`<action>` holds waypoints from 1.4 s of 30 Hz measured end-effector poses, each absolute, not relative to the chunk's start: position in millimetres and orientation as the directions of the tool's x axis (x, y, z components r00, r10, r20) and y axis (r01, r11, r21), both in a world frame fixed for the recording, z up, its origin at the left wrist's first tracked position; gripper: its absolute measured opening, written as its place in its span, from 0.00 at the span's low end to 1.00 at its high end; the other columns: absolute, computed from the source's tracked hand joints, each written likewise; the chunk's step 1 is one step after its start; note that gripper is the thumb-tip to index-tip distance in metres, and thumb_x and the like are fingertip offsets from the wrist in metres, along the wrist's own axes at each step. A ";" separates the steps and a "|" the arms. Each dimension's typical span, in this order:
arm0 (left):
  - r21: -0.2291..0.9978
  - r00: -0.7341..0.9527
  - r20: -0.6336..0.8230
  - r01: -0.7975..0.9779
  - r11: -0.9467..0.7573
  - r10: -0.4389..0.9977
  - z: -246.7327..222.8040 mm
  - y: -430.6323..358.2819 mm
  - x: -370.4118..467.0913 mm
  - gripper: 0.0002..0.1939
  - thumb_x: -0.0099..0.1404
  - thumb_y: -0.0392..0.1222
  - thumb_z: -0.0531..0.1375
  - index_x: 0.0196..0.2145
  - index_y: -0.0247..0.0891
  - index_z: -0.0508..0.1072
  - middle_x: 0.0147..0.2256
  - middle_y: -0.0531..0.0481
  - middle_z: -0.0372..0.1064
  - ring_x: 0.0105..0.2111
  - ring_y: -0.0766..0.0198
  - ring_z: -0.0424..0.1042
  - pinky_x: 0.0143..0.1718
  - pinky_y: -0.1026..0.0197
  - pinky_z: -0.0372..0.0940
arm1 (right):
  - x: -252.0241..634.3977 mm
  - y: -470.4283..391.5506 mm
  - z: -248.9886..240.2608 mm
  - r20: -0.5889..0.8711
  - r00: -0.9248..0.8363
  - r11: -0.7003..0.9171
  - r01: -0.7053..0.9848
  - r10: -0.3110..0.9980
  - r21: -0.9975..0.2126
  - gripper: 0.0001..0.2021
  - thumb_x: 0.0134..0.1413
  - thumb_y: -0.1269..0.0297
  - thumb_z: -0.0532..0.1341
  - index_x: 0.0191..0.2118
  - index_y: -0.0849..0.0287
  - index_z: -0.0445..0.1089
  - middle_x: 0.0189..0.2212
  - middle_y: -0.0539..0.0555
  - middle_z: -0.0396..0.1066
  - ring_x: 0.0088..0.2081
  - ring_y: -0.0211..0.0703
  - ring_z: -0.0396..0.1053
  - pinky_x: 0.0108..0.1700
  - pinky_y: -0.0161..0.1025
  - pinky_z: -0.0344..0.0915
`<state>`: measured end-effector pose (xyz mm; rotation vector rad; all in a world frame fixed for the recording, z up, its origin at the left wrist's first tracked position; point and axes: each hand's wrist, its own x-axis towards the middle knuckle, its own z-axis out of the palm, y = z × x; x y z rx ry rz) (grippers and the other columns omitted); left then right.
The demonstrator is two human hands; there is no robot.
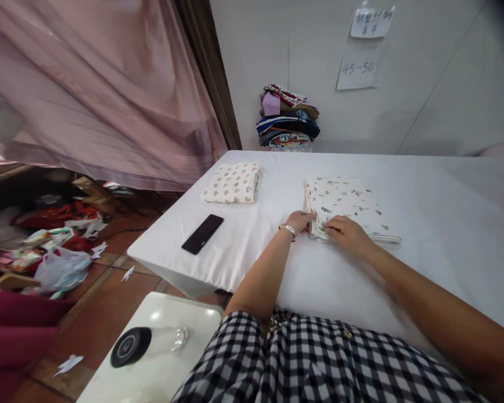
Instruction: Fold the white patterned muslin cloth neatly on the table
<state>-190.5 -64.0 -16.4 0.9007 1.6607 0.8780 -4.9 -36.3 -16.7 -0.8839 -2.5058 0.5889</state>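
A folded white cloth (pixel 348 202) with small printed figures lies on the white-covered table (pixel 437 224) in front of me. At its near left corner, my left hand (pixel 301 220), with a bracelet on the wrist, grips the layered edge. My right hand (pixel 348 234) pinches the near edge of the same cloth, just right of the left hand. Several layers show along the cloth's left side. The fingertips of both hands are partly hidden by the hands and the fabric.
Left on the table are a folded cloth (pixel 234 183) with a mushroom-like print and a black phone (pixel 203 234). A stack of folded fabrics (pixel 288 120) stands against the wall. A white stool (pixel 193 324) holding a glass bottle with a black cap (pixel 131 347) is at lower left.
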 end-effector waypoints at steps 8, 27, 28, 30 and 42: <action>0.908 -0.164 -0.383 0.114 0.404 0.909 -21.0 -66.7 -192.2 0.24 0.60 0.54 0.59 0.46 0.31 0.69 0.29 0.47 0.71 0.26 0.66 0.69 0.26 0.66 0.62 | -6.4 -45.5 -17.0 0.350 -0.607 0.668 0.439 0.714 -0.601 0.10 0.58 0.61 0.53 0.29 0.55 0.67 0.30 0.53 0.68 0.35 0.44 0.65 0.39 0.43 0.62; 0.854 -0.065 -0.468 -0.292 0.432 0.881 -9.5 -79.6 -182.5 0.33 0.61 0.39 0.60 0.59 0.32 0.51 0.28 0.51 0.68 0.24 0.67 0.69 0.32 0.58 0.70 | -5.9 -50.5 -23.8 0.418 -0.622 0.726 0.394 0.662 -0.564 0.11 0.58 0.56 0.54 0.38 0.53 0.71 0.36 0.55 0.71 0.41 0.47 0.67 0.43 0.46 0.65; 0.851 -0.051 -0.467 -0.297 0.433 0.883 -9.1 -80.1 -183.9 0.34 0.60 0.38 0.61 0.60 0.33 0.51 0.29 0.50 0.69 0.24 0.66 0.70 0.33 0.57 0.70 | -5.4 -49.7 -24.4 0.409 -0.616 0.712 0.390 0.673 -0.584 0.11 0.58 0.56 0.55 0.38 0.53 0.71 0.36 0.55 0.71 0.40 0.47 0.67 0.43 0.45 0.65; 0.844 0.001 -0.461 -0.309 0.438 0.888 -8.5 -81.5 -187.9 0.37 0.58 0.36 0.63 0.61 0.33 0.49 0.31 0.48 0.71 0.25 0.65 0.71 0.35 0.56 0.71 | -3.9 -48.1 -25.0 0.384 -0.615 0.687 0.383 0.689 -0.618 0.10 0.56 0.56 0.57 0.38 0.54 0.71 0.36 0.54 0.71 0.40 0.47 0.67 0.41 0.45 0.65; 0.839 0.094 -0.443 -0.306 0.450 0.891 -10.7 -87.8 -198.0 0.49 0.52 0.27 0.65 0.65 0.30 0.42 0.30 0.47 0.73 0.29 0.61 0.74 0.39 0.51 0.71 | -1.9 -48.2 -28.5 0.444 -0.578 0.687 0.309 0.685 -0.657 0.09 0.58 0.58 0.54 0.34 0.53 0.70 0.33 0.55 0.70 0.37 0.47 0.68 0.41 0.46 0.65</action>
